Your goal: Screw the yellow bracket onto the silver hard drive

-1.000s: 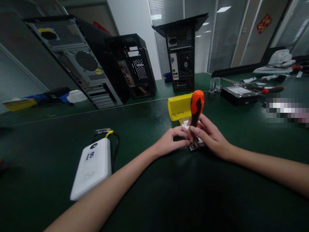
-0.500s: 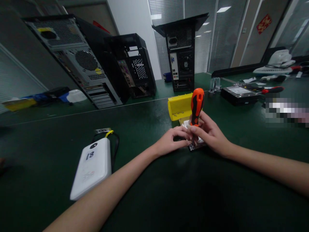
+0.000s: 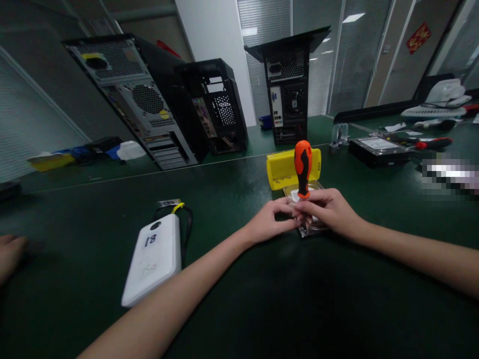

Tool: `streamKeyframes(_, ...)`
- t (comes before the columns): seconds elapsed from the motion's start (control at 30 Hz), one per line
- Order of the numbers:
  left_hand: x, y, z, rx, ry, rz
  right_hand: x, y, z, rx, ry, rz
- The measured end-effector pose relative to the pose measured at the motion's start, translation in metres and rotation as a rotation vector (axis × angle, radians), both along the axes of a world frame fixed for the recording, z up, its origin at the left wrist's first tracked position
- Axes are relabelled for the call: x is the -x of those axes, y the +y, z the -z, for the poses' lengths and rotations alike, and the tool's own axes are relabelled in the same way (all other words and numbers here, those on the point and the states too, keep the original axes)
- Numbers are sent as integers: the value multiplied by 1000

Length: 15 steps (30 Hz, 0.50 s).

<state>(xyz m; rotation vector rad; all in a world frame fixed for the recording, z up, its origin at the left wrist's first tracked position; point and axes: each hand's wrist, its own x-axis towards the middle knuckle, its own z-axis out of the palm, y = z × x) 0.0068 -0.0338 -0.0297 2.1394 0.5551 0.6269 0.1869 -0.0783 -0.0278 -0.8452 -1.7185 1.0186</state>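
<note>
An orange-and-black screwdriver [image 3: 303, 169] stands nearly upright with its handle up. My right hand [image 3: 333, 212] is closed around it just below the handle, fingers pinched at the shaft. Below lies a hard drive [image 3: 316, 228] with a silvery face, partly covered by both hands. My left hand [image 3: 271, 222] reaches in from the left with curled fingers, thumb and fingertips meeting near the screwdriver's shaft. What those tips grip is hidden. Right behind the drive sits an open yellow box [image 3: 286, 167] with several small screws in it.
A white power bank [image 3: 153, 259] with a cable lies left, beside my forearm. Computer cases [image 3: 145, 99] stand along the back. At the right are another hard drive [image 3: 377, 148] and red-handled tools [image 3: 436, 143]. Another person's hand [image 3: 11, 254] rests at the left edge.
My right fingers have drawn down and off the handle towards the shaft, uncovering more of the drive. The other person's hand has come further into view. The camera has turned slightly left.
</note>
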Motion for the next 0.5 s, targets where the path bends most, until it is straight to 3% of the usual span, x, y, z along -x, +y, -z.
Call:
streamKeyframes(0.23,2,4,3,38,-53,-157,-2,2,-1,-15,-44,6)
streamKeyframes(0.5,3,4,4,86,-121,-135,0,1,-2,-69,-33,20)
